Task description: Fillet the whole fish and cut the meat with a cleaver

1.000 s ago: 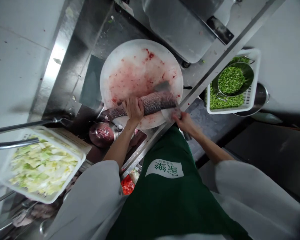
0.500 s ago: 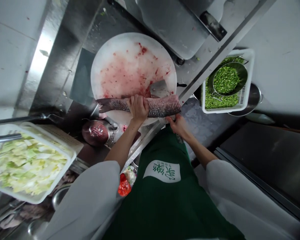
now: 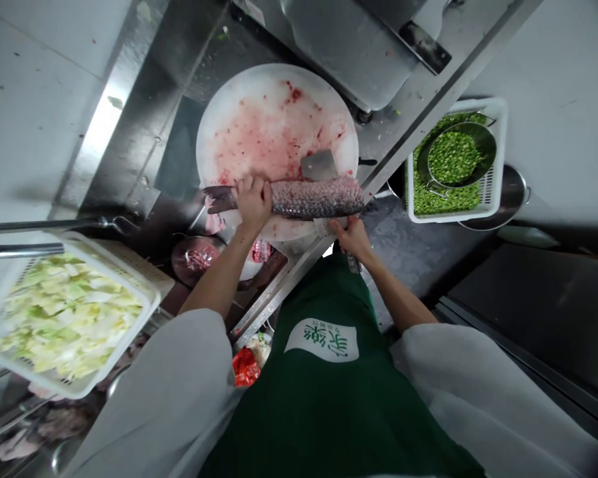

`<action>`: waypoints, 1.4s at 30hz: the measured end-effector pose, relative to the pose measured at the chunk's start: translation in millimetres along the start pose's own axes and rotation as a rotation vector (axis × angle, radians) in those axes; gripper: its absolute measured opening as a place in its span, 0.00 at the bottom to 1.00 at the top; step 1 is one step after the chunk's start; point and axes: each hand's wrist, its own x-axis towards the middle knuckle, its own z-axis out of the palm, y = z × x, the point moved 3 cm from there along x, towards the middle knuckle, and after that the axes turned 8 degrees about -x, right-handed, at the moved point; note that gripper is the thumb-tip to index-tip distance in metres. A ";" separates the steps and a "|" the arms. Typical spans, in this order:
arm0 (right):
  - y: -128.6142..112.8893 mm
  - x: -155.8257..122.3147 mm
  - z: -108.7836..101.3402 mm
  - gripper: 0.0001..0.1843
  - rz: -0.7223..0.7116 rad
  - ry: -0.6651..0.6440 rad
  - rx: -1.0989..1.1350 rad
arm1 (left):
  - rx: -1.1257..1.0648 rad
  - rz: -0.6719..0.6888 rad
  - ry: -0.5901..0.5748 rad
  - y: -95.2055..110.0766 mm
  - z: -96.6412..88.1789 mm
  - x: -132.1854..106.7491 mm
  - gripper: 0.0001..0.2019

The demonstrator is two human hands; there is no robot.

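Note:
A scaly grey fish (image 3: pixel 309 198) lies across the near edge of a round white cutting board (image 3: pixel 274 126) smeared with blood. My left hand (image 3: pixel 252 199) presses down on the fish near its tail end, fingers curled over it. My right hand (image 3: pixel 349 238) grips a cleaver's handle at the board's near right edge. The cleaver's blade (image 3: pixel 319 166) sticks up behind the fish.
A white basket of chopped cabbage (image 3: pixel 64 312) sits at the left. At the right, a white basket (image 3: pixel 498 192) holds chopped green vegetable and a metal strainer (image 3: pixel 461 156). A metal bowl with red scraps (image 3: pixel 199 257) stands below the board. A large steel container (image 3: pixel 349 40) is behind the board.
My left hand slid left along the fish toward the tail. The fish shifted slightly on the board, and the view moved a little.

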 end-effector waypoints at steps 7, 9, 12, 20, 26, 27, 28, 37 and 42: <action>13.0 6.0 -10.3 0.22 0.111 -0.050 0.128 | 0.045 -0.065 0.055 -5.7 4.3 -56.2 0.18; 8.3 8.1 -11.0 0.21 0.115 -0.025 0.112 | 0.029 -0.136 0.084 -3.3 6.8 -61.1 0.18; 7.4 1.1 -15.2 0.18 0.108 -0.017 0.089 | -0.014 -0.123 0.147 -0.9 9.5 -54.1 0.17; 7.8 -15.7 -20.1 0.18 0.150 -0.126 -0.022 | 0.057 -0.039 0.113 7.1 7.9 -46.7 0.15; -0.8 -16.4 -4.2 0.19 0.073 -0.045 -0.050 | 0.271 -0.240 -0.123 14.3 1.9 -46.8 0.18; 1.7 -21.6 -4.3 0.20 0.073 -0.053 -0.063 | 0.264 -0.236 -0.120 14.5 1.8 -46.7 0.18; 3.1 -25.7 -4.5 0.21 0.076 -0.056 -0.076 | 0.253 -0.225 -0.119 14.3 2.4 -46.6 0.18; -29.3 1.0 6.8 0.15 0.040 -0.081 -0.090 | 0.149 -0.192 -0.097 6.6 5.3 -48.9 0.18; -9.2 -21.9 3.2 0.19 0.099 -0.186 -0.097 | 0.091 -0.180 -0.061 1.1 13.5 -47.1 0.18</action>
